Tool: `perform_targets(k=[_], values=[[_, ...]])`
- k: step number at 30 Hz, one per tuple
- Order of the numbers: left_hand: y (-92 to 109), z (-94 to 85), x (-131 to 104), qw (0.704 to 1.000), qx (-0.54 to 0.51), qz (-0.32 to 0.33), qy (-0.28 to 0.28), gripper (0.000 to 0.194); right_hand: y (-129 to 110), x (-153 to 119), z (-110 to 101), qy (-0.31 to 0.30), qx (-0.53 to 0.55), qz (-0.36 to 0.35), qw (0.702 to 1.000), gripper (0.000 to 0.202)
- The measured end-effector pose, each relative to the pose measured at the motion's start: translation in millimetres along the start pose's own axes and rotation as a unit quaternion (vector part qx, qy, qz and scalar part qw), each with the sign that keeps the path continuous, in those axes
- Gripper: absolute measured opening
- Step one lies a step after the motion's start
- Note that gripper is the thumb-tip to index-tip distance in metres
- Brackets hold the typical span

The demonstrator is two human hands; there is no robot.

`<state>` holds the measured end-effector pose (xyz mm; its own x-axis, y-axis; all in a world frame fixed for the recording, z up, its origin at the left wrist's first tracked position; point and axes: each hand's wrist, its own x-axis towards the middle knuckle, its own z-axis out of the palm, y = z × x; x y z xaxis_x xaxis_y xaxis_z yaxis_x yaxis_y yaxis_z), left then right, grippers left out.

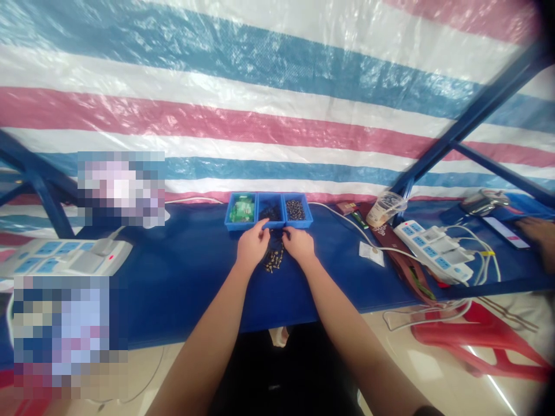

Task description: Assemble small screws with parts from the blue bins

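Note:
My left hand rests at the front wall of the middle blue bin, thumb and forefinger curled close together. Across from it, my right hand has its fingers bent in a pinch below the right bin. Whatever either hand holds is too small to make out. Between the hands lies a loose pile of small brass-and-black screw-like pieces. Dark small parts fill the middle bin, and similar shiny pieces fill the right one. Green packets sit in the left bin.
Power strips stand left and right, with white cables. A tilted plastic cup, a brown strap and a small white packet lie to the right. Beyond are a phone and another person's hand.

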<state>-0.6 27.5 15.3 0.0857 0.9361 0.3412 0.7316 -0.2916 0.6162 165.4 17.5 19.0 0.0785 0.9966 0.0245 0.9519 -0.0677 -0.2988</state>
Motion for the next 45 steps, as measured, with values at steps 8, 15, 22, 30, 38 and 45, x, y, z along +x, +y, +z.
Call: perform_targets(k=[8,15,22,30,38,45], values=[[5,6.0,17,0.988,0.151,-0.026,-0.029,0.036,-1,-1,1,0.011,0.001,0.002,1.000,0.031],[10,4.9,17,0.989,0.137,-0.059,-0.007,0.037,-4,0,-1,-0.005,-0.023,-0.012,1.000,0.040],[9,4.2,18,0.990,0.122,-0.076,0.002,0.038,-4,3,0,-0.016,-0.018,0.005,1.000,0.035],[8,7.2,16,0.990,0.115,-0.076,-0.005,0.038,-5,3,1,-0.028,0.022,0.011,0.999,0.031],[9,6.2,14,0.990,0.118,-0.068,-0.019,0.037,9,-2,-7,-0.061,0.095,-0.034,0.993,0.020],[10,-1.3,13,0.989,0.113,-0.091,-0.033,0.039,10,-3,-8,-0.064,0.118,-0.045,0.990,0.018]])
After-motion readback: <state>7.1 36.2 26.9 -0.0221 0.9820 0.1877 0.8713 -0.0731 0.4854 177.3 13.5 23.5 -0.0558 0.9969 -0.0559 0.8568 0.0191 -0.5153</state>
